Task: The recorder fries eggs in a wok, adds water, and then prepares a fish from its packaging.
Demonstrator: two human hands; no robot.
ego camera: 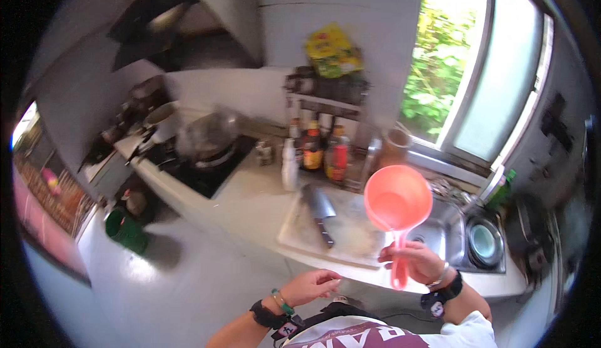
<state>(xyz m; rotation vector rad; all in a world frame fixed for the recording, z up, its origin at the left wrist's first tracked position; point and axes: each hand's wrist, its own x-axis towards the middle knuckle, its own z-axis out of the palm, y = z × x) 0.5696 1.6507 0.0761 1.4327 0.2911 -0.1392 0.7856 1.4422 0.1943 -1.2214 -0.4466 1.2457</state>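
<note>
A pink plastic water ladle point(398, 195) is held by its handle in my right hand point(415, 259), above the counter edge between the cutting board and the sink. The bowl of the ladle faces up toward me; whether it holds liquid I cannot tell. My left hand point(312, 288) hangs in front of the counter with its fingers loosely curled and nothing seen in them. On the pale cutting board point(350, 244) lies a cleaver point(321, 212) with a dark handle, left of the ladle. The stainless steel sink point(446, 226) is partly hidden behind the ladle and right hand.
Sauce bottles point(312, 151) and a white bottle point(289, 167) stand behind the board. A covered pan point(211, 136) sits on the black cooktop at left. Stacked bowls point(483, 242) rest at the sink's right side. A green bin point(127, 230) stands on the floor.
</note>
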